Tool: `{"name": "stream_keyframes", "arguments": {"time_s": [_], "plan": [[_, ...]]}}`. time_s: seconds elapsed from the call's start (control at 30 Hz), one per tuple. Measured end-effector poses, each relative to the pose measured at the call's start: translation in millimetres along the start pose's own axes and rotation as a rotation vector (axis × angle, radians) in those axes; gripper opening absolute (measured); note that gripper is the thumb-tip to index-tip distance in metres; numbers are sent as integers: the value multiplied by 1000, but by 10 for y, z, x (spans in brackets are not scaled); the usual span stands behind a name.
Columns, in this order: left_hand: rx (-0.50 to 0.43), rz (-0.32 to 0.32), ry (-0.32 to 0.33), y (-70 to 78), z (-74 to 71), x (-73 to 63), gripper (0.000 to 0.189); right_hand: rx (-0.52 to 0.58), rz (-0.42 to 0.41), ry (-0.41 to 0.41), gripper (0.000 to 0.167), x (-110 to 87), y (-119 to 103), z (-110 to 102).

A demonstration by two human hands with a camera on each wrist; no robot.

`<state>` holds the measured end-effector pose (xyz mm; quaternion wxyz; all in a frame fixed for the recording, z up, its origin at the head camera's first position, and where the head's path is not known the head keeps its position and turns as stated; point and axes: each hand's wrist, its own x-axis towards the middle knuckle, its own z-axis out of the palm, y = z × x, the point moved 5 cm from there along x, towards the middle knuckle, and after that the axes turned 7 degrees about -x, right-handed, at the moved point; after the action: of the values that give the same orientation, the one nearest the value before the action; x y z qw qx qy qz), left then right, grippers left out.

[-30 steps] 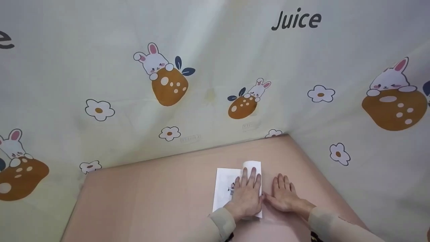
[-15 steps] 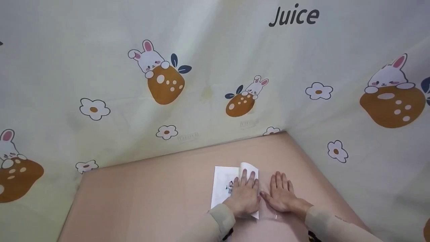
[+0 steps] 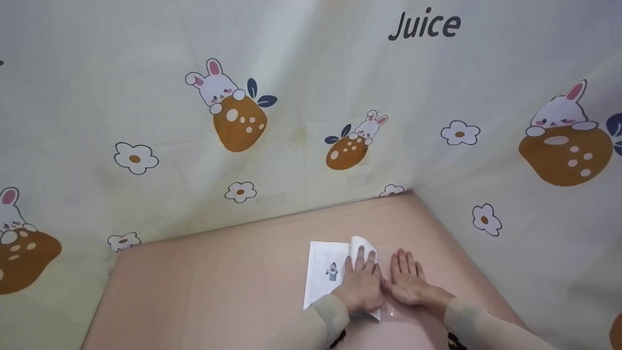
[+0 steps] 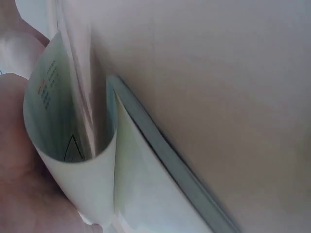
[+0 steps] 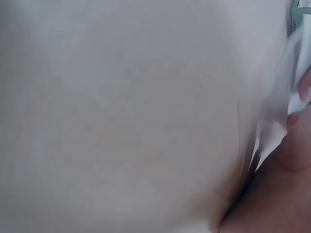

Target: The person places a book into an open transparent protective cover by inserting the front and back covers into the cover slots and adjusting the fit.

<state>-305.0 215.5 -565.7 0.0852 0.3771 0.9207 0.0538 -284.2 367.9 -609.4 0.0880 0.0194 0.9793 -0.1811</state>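
A thin booklet (image 3: 318,260) with a small printed figure on its white face lies on the table in the head view. My left hand (image 3: 362,288) lies flat, fingers spread, on its right part, where a white leaf or cover (image 4: 87,182) is bent over into a curl. Printed text shows inside that curl in the left wrist view. Along the booklet's right side lies a clear plastic sheet (image 3: 392,310). My right hand (image 3: 410,283) rests over this sheet with straight fingers, its thumb reaching toward the left hand. How the sheet joins the booklet is hidden.
The pinkish tabletop (image 3: 218,287) extends to the left and behind the booklet. A pale curtain (image 3: 301,73) printed with rabbits, fruit and flowers borders the table at the back and both sides.
My left hand has shifted slightly right across the booklet, uncovering more of the printed figure. The clear sheet shows more plainly than a second ago. The right hand stays nearly in place.
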Motion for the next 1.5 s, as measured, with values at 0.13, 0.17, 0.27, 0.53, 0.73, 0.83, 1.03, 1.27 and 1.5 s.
{"name": "stream_keyframes", "arguments": {"time_s": [0.13,0.17,0.27,0.53,0.73,0.83,1.03,1.27,1.5], "plan": [[-21,12,12,-22,-19,9,77,-55,33,-35,104,-7,-58,-23],[-37,22,10,-44,-33,6,78,-60,32,-33,105,-9,-63,-26],[-86,61,-15,-121,-69,-7,83,-66,27,-29,107,-8,-64,-41],[24,84,-52,-194,-22,-60,94,-69,14,-68,103,-4,-40,-69],[98,52,-31,-137,43,-37,98,-65,-8,-109,99,0,-15,-99],[124,64,-22,-103,54,-38,98,-57,-4,-130,101,-8,0,-107],[57,83,20,-81,23,-64,86,-52,8,-155,108,-21,6,-109],[-171,88,57,-146,-55,-30,86,-51,-1,-121,100,-16,-1,-95],[-174,76,64,-328,-45,-10,92,-37,-19,-82,95,-36,27,-71]]}}
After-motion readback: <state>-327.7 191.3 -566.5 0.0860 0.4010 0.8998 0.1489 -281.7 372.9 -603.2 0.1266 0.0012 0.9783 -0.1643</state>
